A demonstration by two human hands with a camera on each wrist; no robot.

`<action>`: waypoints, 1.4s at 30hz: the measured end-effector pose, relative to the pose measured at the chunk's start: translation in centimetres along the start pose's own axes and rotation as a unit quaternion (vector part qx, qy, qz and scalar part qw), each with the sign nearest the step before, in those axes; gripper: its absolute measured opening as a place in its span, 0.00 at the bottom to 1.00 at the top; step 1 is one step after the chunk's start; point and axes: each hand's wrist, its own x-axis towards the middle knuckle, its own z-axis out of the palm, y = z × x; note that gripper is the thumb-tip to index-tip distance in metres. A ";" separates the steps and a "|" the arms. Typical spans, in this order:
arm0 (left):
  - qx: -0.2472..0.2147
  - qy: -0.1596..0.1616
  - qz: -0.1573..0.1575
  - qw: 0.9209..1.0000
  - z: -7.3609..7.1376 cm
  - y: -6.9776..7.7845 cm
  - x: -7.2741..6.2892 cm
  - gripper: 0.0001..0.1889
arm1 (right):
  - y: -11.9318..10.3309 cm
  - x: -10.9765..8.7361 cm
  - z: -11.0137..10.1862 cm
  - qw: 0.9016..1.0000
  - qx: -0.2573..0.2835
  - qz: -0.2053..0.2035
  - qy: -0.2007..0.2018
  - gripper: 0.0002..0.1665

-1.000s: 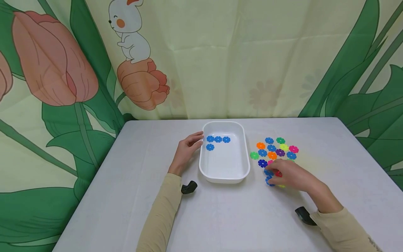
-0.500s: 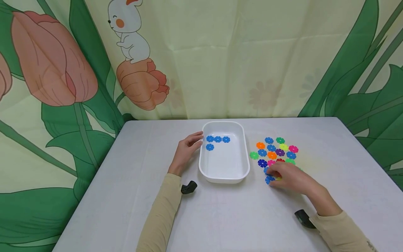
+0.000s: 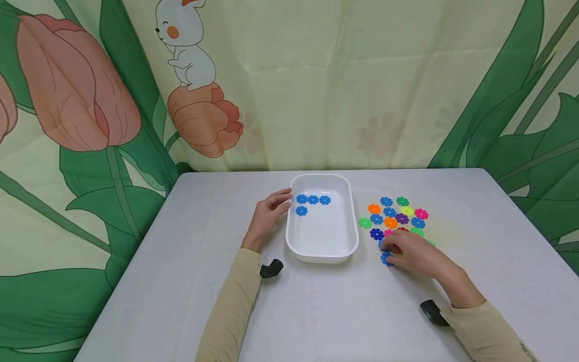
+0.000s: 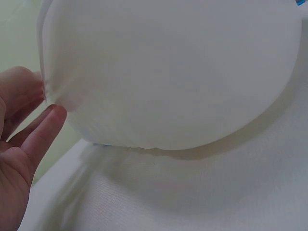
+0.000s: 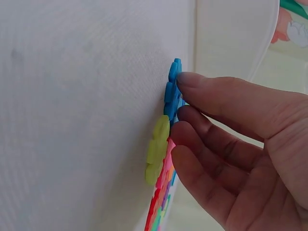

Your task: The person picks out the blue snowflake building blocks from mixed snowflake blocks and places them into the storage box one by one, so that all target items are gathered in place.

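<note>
My left hand (image 3: 266, 219) rests its fingertips against the left side of a white tray (image 3: 322, 259); in the left wrist view the fingers (image 4: 41, 132) lie on its outer wall. Inside the tray are several blue flower-shaped discs (image 3: 313, 200), three in a row and one below. My right hand (image 3: 418, 255) reaches over the near end of a group of coloured flower discs. Its thumb touches a blue flower disc (image 3: 386, 259), also seen edge-on under the thumb as a blue disc (image 5: 171, 94). The index fingertip, apart from the thumb, overlaps another blue disc.
Several loose flower discs, including orange (image 3: 374, 208), green (image 3: 402, 201), purple (image 3: 401, 218) and pink (image 3: 421, 214), lie on the white-covered table (image 3: 316, 311) right of the tray. A yellow disc (image 5: 158, 151) lies beside the right fingers. Behind hangs a printed curtain (image 3: 316, 90).
My right hand has shifted slightly toward me, uncovering red and green discs. The blue disc by its thumb has tilted a little. My left hand and the tray stay in place.
</note>
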 end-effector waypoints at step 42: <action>0.006 -0.001 -0.003 1.000 0.0 0.2 -0.1 0.16 | 0.1 1.4 0.2 0.998 0.007 0.055 0.026 0.18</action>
